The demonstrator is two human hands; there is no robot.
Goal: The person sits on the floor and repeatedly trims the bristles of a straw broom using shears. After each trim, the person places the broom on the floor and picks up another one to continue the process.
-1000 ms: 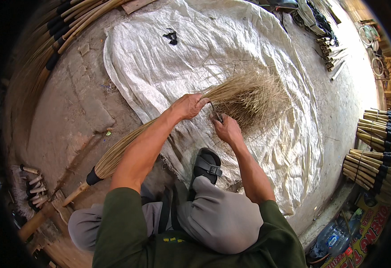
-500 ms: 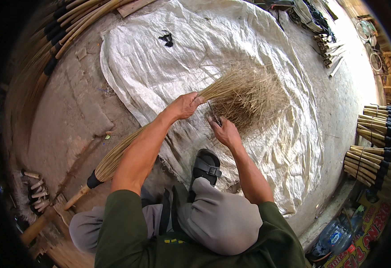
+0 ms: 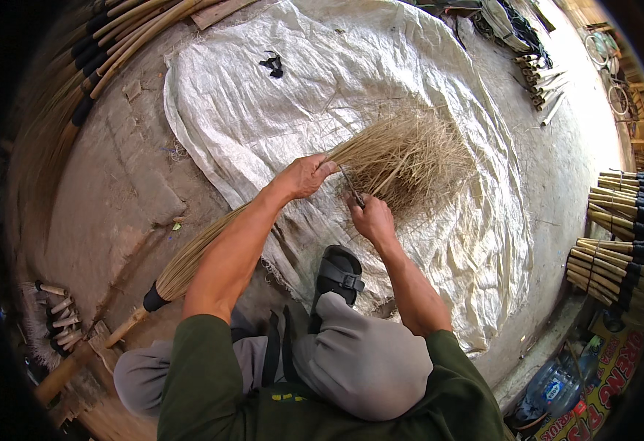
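A long straw broom lies diagonally under my left forearm, its wooden handle at lower left and a black binding where the bristles begin. My left hand is closed around the bristles near their far end. Beyond it the tips fan out over a pile of loose straw. In my right hand is a dark, slim cutting tool that looks like scissors, its blades together against the bristles just beyond my left hand. The fingers partly hide its handles.
A white woven sheet spreads beneath the straw, with a black scrap on it. Finished brooms stand at upper left. Bundled handles lie at right near a plastic bottle. Pale sticks rest at upper right.
My right hand has closed around the scissors; its thumb and fingers were spread wider before. The bristle tips hang slightly lower over the pile. My left hand keeps its place.
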